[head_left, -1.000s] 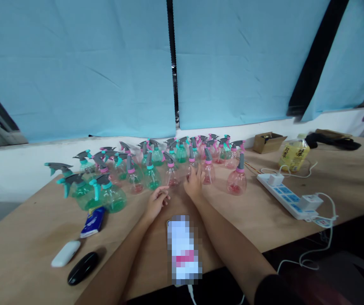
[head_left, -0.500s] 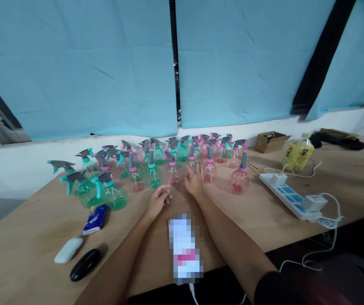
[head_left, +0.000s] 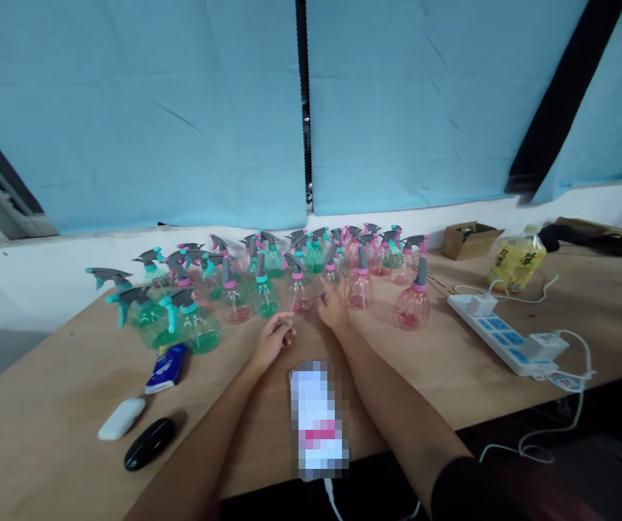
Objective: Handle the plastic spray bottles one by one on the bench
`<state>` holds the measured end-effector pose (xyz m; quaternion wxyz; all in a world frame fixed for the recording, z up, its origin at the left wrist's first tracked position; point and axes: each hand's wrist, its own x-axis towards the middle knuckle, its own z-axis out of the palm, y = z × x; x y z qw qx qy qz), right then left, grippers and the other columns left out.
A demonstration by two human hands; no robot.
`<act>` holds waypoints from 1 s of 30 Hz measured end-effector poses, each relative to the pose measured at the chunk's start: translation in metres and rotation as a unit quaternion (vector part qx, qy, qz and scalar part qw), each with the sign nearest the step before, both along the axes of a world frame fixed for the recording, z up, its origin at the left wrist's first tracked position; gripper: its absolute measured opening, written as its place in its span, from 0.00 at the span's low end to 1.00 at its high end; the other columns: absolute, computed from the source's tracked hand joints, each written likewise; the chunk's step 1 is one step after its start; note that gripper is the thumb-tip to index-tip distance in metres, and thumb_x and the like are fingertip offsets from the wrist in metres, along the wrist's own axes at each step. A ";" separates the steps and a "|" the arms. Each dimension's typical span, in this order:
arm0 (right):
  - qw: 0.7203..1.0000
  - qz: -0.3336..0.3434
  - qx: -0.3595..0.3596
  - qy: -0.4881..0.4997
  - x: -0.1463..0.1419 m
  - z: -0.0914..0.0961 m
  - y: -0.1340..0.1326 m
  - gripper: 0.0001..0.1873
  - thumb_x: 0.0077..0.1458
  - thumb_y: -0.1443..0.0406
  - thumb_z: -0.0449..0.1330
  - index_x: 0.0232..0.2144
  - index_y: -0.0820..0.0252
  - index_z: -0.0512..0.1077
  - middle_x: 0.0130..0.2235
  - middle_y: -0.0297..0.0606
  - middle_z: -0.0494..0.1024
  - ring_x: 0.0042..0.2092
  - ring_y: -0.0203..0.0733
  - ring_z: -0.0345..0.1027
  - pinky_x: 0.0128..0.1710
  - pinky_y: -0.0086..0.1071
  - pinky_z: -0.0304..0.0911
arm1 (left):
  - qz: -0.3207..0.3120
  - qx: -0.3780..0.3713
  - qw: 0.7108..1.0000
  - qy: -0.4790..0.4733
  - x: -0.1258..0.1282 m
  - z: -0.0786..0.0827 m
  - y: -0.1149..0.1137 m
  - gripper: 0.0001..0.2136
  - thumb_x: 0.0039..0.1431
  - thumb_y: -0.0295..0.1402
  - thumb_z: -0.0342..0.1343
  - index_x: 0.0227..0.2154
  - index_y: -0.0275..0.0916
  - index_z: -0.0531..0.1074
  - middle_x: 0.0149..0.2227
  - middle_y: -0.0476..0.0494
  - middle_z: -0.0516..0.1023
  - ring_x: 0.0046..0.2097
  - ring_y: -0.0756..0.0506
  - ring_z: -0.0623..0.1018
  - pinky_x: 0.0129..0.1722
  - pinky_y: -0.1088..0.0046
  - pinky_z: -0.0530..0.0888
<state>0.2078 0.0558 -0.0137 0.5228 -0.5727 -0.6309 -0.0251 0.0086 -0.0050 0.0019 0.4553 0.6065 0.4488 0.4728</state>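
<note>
We have both forearms stretched over the wooden counter (head_left: 441, 362). Our right hand (head_left: 333, 307) is at the middle spray bottle (head_left: 330, 268), which has a pink collar; the fingers cover its lower part, so we cannot tell whether that grip is closed on it. Our left hand (head_left: 274, 340) is loosely curled, its grip partly open and free, nearest to a clear pink-collared bottle (head_left: 299, 293) and a green-collared bottle (head_left: 265, 300). A pink-tinted sprayer (head_left: 359, 291) stands just beside our right hand, and a round pink sprayer (head_left: 411, 310) stands apart further right. More spray bottles (head_left: 315, 258) crowd behind and to the left, upright. Between our forearms we see a phone (head_left: 319, 416) with its screen blurred out. A blue packet (head_left: 166, 367), a white case (head_left: 121, 419) and a black oval case (head_left: 149, 443) lie left of it; a white power strip (head_left: 492, 333) lies to the right.
</note>
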 end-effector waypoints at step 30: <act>0.997 -0.026 0.068 0.022 -0.017 0.021 -0.023 0.07 0.55 0.64 0.55 0.37 0.59 0.67 0.51 0.50 0.65 0.58 0.53 0.55 0.56 0.46 0.52 | -0.004 -0.009 1.000 0.007 -0.002 0.002 -0.001 0.17 0.53 0.45 0.56 0.40 0.38 0.72 0.25 0.52 0.73 0.21 0.53 0.70 0.20 0.79 0.61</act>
